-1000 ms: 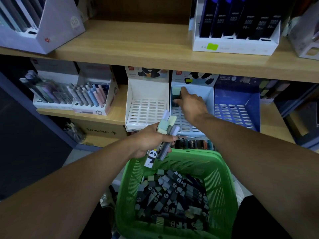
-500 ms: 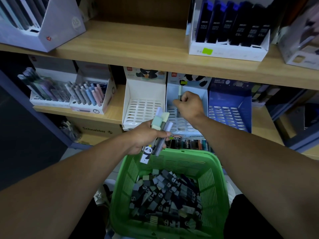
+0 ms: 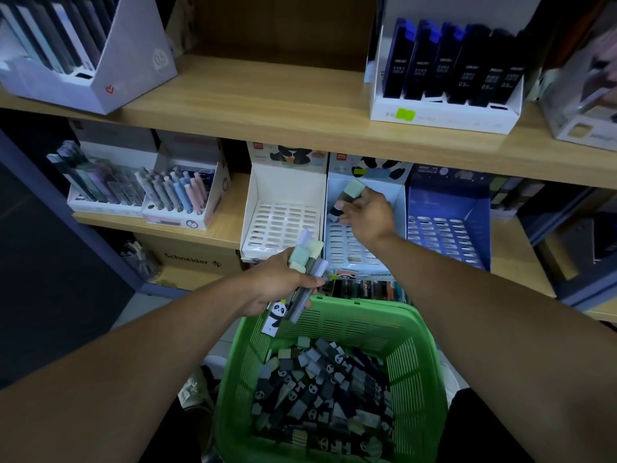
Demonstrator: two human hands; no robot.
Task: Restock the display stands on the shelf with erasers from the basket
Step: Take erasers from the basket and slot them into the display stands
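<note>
2 bare hands show here; our right hand pinches a mint-topped stick eraser in its fingertips, tilted over the back rows of the middle white slotted display stand; whether its lower end sits in a slot we cannot tell, since the fingers cover it; our left hand is curled round a bundle of pastel-capped erasers, held just above the far rim of the green plastic basket; how many it holds is hard to count, as the sticks overlap; the basket's heap of dark panda-printed erasers blurs together, and its near edge is cut off by the frame; the left white slotted display stand shows bare slots, as does the blue slotted stand on the right; the upper wooden shelf board overhangs all 3 stands, leaving a low gap above them; the lower shelf edge lies between stands and basket.
</note>
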